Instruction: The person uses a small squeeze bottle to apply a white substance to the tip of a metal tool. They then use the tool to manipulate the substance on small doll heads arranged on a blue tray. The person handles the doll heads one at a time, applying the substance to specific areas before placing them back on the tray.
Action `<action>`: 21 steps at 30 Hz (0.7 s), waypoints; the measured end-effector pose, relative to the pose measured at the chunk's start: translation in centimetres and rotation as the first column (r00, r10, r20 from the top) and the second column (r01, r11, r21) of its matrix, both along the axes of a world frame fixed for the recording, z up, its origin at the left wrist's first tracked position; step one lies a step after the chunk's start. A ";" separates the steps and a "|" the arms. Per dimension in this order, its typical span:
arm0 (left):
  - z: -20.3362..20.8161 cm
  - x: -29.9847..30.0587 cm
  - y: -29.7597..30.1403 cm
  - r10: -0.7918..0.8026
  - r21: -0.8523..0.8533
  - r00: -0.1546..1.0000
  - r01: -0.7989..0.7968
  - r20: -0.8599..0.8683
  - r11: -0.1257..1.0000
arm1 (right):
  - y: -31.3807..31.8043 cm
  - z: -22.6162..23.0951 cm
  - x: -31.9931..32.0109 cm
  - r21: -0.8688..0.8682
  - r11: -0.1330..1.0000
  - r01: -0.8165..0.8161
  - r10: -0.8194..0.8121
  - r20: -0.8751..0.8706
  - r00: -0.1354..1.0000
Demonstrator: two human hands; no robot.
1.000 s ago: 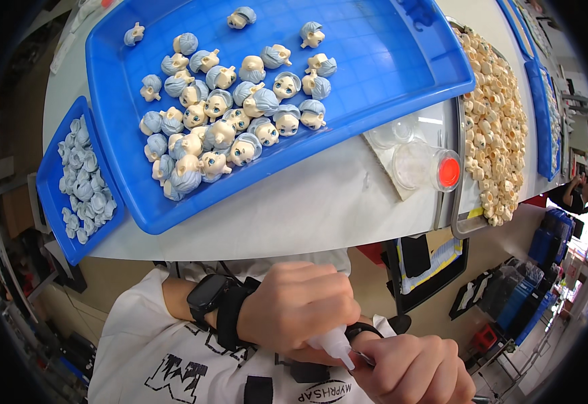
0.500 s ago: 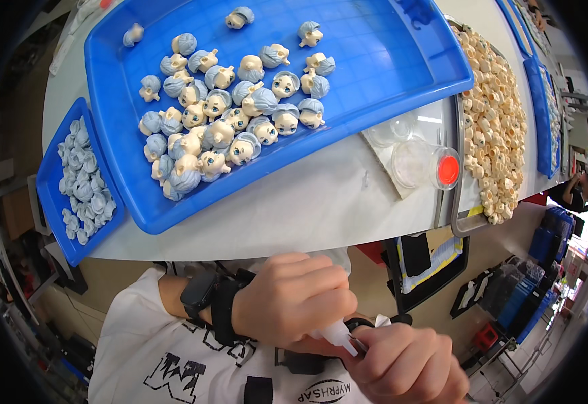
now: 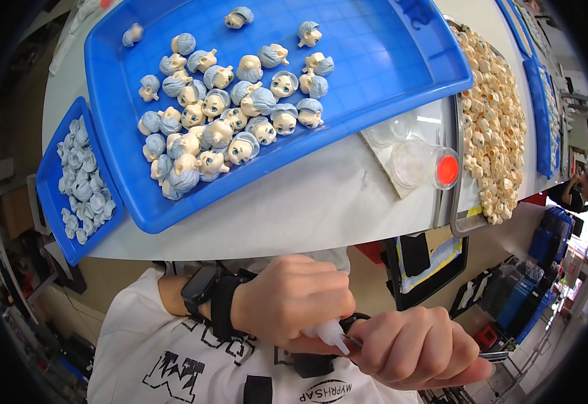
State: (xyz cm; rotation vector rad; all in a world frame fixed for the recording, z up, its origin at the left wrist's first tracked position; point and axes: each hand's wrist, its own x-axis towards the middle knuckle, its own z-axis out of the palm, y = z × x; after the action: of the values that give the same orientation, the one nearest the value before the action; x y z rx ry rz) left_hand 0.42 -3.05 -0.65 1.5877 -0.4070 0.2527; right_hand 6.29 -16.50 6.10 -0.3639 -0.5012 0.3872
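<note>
Close to my body, below the table edge, both of my hands work together. My left hand (image 3: 300,296), a dark watch on its wrist, is closed around a small bottle with a white tapered nozzle (image 3: 334,335). Only the nozzle shows; the fingers cover the rest. My right hand (image 3: 415,347) is closed in a fist on a slim metal tool (image 3: 499,355), whose end sticks out to the right. A thin metal part also shows by the nozzle tip, but the tool's exact kind is hidden. The fists are almost touching.
A large blue tray (image 3: 381,60) holds several doll heads (image 3: 243,148) with light-blue hair. A smaller blue tray (image 3: 72,249) at left holds blue hair pieces (image 3: 85,182). To the right are a clear jar (image 3: 411,165) with a red disc and a metal tray (image 3: 465,225) of cream-coloured parts (image 3: 492,114).
My right fist has turned and shifted a little right, bringing the metal tool's end into sight. The nozzle in my left hand has moved slightly left.
</note>
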 end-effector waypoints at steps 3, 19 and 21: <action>-0.3 0.1 -0.2 -0.017 -0.026 1.000 0.017 0.005 1.000 | -0.1 -0.1 0.2 -0.002 0.999 -0.038 0.037 -0.035 0.999; -0.4 -0.2 -0.7 0.170 0.017 0.985 -0.170 0.030 0.985 | 2.6 -0.1 -0.7 0.144 0.956 0.257 -0.279 0.168 0.945; -0.1 -0.2 -0.6 0.187 0.077 0.982 -0.189 0.035 0.979 | 2.6 -0.3 -0.6 0.151 0.956 0.251 -0.277 0.186 0.943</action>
State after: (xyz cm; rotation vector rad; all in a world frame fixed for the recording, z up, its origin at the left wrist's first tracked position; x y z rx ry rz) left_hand 0.24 -3.62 -0.77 1.7054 -0.2908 0.4071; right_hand 5.72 -13.87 5.82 -0.3461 -0.6660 0.0552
